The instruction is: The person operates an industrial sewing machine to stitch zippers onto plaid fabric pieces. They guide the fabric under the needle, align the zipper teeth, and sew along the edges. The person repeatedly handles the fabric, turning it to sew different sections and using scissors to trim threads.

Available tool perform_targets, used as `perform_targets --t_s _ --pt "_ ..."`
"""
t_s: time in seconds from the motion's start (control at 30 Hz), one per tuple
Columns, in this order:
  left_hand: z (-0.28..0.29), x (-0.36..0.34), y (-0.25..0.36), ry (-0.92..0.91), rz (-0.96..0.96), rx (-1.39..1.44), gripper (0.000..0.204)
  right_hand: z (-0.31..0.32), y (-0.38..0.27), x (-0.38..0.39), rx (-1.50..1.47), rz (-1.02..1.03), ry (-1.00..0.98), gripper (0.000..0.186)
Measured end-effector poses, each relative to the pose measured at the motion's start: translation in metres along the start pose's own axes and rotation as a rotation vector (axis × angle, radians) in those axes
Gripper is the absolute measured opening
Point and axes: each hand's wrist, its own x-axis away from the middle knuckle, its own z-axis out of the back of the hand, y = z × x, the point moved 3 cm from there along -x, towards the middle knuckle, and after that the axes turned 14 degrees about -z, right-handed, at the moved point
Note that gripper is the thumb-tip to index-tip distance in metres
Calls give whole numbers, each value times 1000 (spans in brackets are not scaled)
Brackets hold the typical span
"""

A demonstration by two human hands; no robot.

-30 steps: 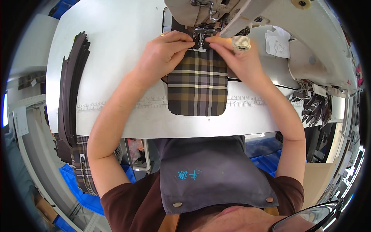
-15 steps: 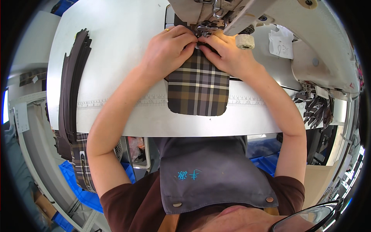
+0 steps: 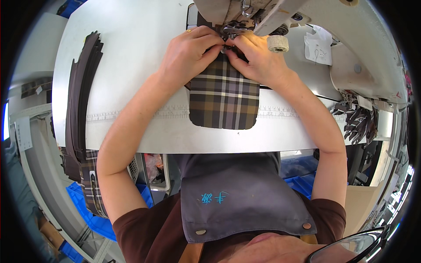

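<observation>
A brown plaid fabric panel (image 3: 224,103) with rounded corners lies flat on the white table, its far end under the presser foot area of a sewing machine (image 3: 239,30). My left hand (image 3: 190,51) pinches the panel's far edge just left of the needle area. Opposite it, my right hand (image 3: 258,57) pinches the same edge from the right, fingertips close to the left ones. A small dark piece at the edge shows between the fingertips, too small to make out. The needle itself is hidden behind the hands and machine head.
Long dark fabric strips (image 3: 82,94) are stacked at the table's left. A printed ruler (image 3: 280,114) crosses the white tabletop (image 3: 123,57). At the right hang dark scraps (image 3: 362,122), near a white paper packet (image 3: 319,46). Blue bins (image 3: 94,219) stand below.
The plaid panel has shifted very slightly away from me, toward the machine. Both hands keep their pinch at its far edge.
</observation>
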Motion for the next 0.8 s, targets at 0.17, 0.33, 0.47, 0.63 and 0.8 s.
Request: perform_targets --t_s 0.17,0.33,0.47,0.63,0.8 --pt "-1 0 1 -28 -47 -48 10 -5 5 3 68 20 6 13" --pt "-1 -2 3 -25 -102 -81 11 -1 10 4 -149 -201 -69 14" --pt "0 -2 -2 2 234 187 10 25 -1 16 -175 -169 -206 23" --pt "-1 1 -7 64 342 335 10 33 -51 43 9 45 -352 34" --pt "4 -5 -19 -44 308 452 12 12 -60 31 9 118 -199 25"
